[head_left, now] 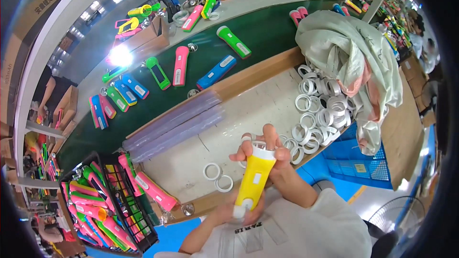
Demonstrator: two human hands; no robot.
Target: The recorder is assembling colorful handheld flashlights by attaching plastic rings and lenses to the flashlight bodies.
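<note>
**Head view: yellow flashlight gripped at both ends**

Head camera, looking down on a yellow flashlight (255, 177) held upright just above the near edge of the white worktop (248, 110). Right hand (264, 149) curled over the white head end of it, fingers pinching a white ring there, thumb pressed on the near side. Left hand (241, 212) closed round the white tail cap from below, fingers wrapped tight. Between the two hands, the yellow body tilted slightly, head end away from the chest.

Just left of the flashlight, two loose white rings (217, 177) flat on the worktop. To the right, a heap of white rings (315, 114) spilling from under a pale crumpled cloth sack (349, 52). Further left, a bundle of clear purple-tinted sleeves (174, 126) lying along the wooden rail. At the near left corner, a pink flashlight (155, 192) resting on the table edge, beside a black wire basket (138, 231) packed with pink and green ones.

Beyond the rail, a dark green conveyor belt (267, 28) carrying flashlights in green, pink and blue, well apart from the hands. Cardboard boxes (148, 36) past the belt. Blue plastic crate (356, 165) below the right end of the table. At the far left, another person's arm (48, 98) over a box.
</note>
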